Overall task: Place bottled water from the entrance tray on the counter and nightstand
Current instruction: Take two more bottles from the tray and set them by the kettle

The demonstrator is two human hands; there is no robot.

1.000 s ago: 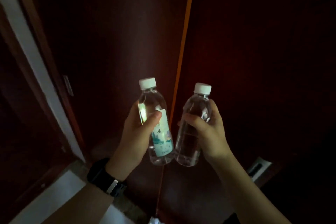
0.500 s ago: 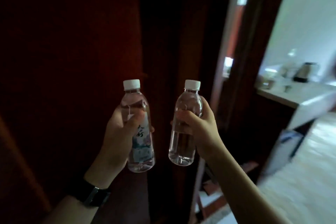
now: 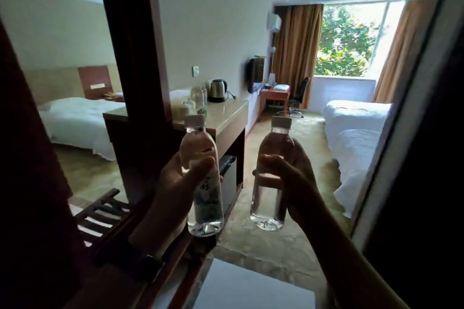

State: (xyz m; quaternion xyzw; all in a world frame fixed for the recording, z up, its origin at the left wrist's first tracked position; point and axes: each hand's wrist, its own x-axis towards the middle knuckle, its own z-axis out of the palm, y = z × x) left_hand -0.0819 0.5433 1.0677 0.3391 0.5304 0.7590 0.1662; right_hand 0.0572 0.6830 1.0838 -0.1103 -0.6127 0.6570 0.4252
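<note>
Hands: left hand [image 3: 175, 183] grips labelled bottle [image 3: 204, 183]; right hand [image 3: 291, 178] grips plain bottle [image 3: 270, 188], both upright, apart.
Counter [image 3: 226, 113]: ahead, carrying kettle [image 3: 218, 90].

The left bottle [image 3: 204, 183] carries a printed label (dark characters, partly covered) too blurred to read.

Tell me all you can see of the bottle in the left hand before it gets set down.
The clear plastic water bottle with the white screw cap is held upright in mid-air, touching no surface. A pale label with dark script and a blue-green picture wraps its lower half. The water looks nearly full. The left hand has its grip round the middle, thumb across the front. It stands apart from the other bottle.
</note>
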